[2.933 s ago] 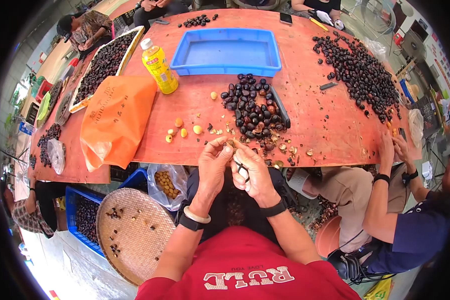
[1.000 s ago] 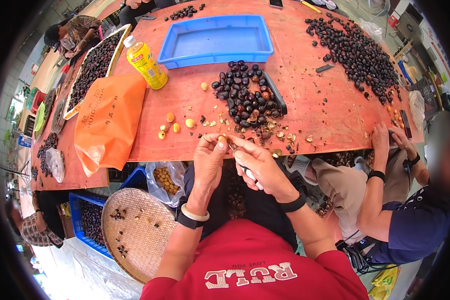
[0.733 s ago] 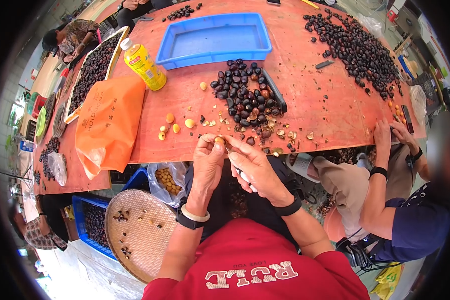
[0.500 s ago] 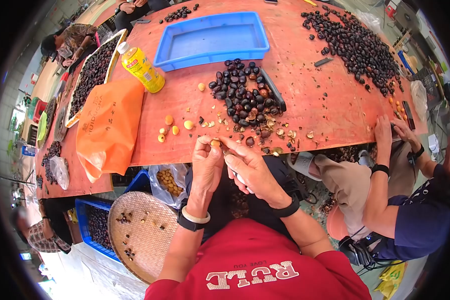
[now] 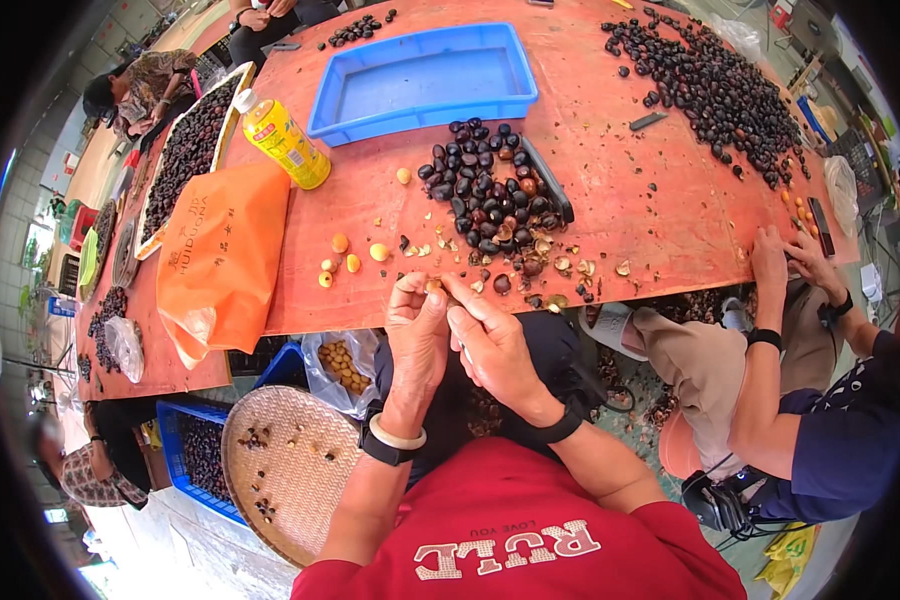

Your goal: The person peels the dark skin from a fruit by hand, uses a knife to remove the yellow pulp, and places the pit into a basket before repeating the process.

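Observation:
My left hand [image 5: 417, 325] pinches a small yellow-brown nut [image 5: 434, 287] at the table's front edge. Close beside it, fingertips nearly touching the nut, my right hand [image 5: 495, 345] is closed round a slim whitish tool [image 5: 468, 355], mostly hidden in the palm. Just beyond my hands lies a pile of dark nuts [image 5: 485, 190] against a black tray [image 5: 548, 180], with broken shell pieces [image 5: 565, 265] around its near side. Several peeled yellow nuts [image 5: 353, 263] rest on the table to the left.
On the red table [image 5: 620, 230] stand a blue tray [image 5: 425, 85], a yellow bottle [image 5: 285, 142] and an orange bag [image 5: 215, 260]. A large dark nut heap [image 5: 710, 100] is at right. Below left are a woven basket [image 5: 295, 470] and bagged nuts [image 5: 342, 365]. A co-worker's hands [image 5: 795, 260] are at right.
Both my hands stay together at the table edge, with small finger movements around the nut. The view has shifted slightly.

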The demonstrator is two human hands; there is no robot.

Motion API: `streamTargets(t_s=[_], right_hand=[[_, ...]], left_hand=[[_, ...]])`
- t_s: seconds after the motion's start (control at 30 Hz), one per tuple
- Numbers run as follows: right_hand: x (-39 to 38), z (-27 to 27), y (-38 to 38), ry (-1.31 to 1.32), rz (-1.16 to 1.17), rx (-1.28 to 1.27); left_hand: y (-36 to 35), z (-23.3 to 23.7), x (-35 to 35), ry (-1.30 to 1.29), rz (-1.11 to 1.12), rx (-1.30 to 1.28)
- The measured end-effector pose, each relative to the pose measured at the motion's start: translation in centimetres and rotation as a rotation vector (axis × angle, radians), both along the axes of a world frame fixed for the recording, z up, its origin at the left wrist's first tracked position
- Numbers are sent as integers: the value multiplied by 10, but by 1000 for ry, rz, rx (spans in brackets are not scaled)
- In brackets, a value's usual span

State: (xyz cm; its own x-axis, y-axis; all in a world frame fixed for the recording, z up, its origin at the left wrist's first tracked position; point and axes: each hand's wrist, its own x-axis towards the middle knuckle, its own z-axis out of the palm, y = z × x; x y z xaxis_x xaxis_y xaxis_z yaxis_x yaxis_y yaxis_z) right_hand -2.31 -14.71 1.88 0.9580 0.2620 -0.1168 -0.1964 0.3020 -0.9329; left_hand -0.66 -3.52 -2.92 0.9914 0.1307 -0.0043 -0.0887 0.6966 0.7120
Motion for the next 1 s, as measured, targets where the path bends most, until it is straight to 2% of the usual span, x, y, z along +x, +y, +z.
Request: streamTargets(t_s=[0.13,0.2,0.27,0.37,0.43,0.53,0.57,0.6,0.67,0.8,0.87,0.9,0.93,1.0], right_hand=[[3,-4,7,-23,-100,-57],[8,-4,4,-68,-76,-125],[14,-6,-1,-115,-54,-197],[20,-8,-10,-208,5,-269],[21,-1,-17,115,110,-33],[29,-3,-29,37,189,-124],[32,-6,-29,-107,180,-215],[32,-6,-31,-107,180,-214],[33,-1,-35,119,224,-22],[32,3,-33,270,192,132],[40,5,-39,139,320,-124],[47,-10,-36,-204,303,-291],[46,-13,-38,-206,293,-289],[45,-6,-41,94,356,-99]], left_hand=[[-1,9,1,126,8,2],[-2,8,3,151,16,-1],[-4,4,7,155,123,32],[0,0,5,107,68,81],[1,0,6,108,49,114],[7,5,7,116,0,222],[8,8,7,123,-31,289],[7,9,7,124,-31,290],[2,12,8,79,4,284],[13,10,13,70,-21,368],[22,16,16,74,-135,498],[24,17,16,70,-144,505],[26,17,16,86,-153,532],[26,18,21,99,-164,559]])
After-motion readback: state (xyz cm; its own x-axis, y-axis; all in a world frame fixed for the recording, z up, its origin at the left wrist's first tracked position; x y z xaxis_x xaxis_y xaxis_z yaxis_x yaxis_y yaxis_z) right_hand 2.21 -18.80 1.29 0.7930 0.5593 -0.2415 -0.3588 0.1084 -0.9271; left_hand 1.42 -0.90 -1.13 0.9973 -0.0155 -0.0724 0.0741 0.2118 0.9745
